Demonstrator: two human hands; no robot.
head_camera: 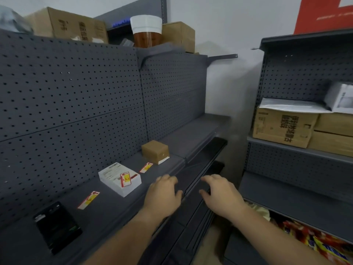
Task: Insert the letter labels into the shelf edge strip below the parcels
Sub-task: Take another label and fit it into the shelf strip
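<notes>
Empty, fingers spread, left grip [162, 196] and right grip [221, 196] flank the shelf edge strip [191, 183]; letter labels [146, 167] lie behind the left grip.

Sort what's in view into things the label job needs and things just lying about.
Job: white parcel; brown parcel; black parcel; three letter labels; shelf edge strip; left hand and right hand, both at the strip.

Lying about: cardboard boxes up top; white-lidded jar; cartons on the right shelf; snack packets.
</notes>
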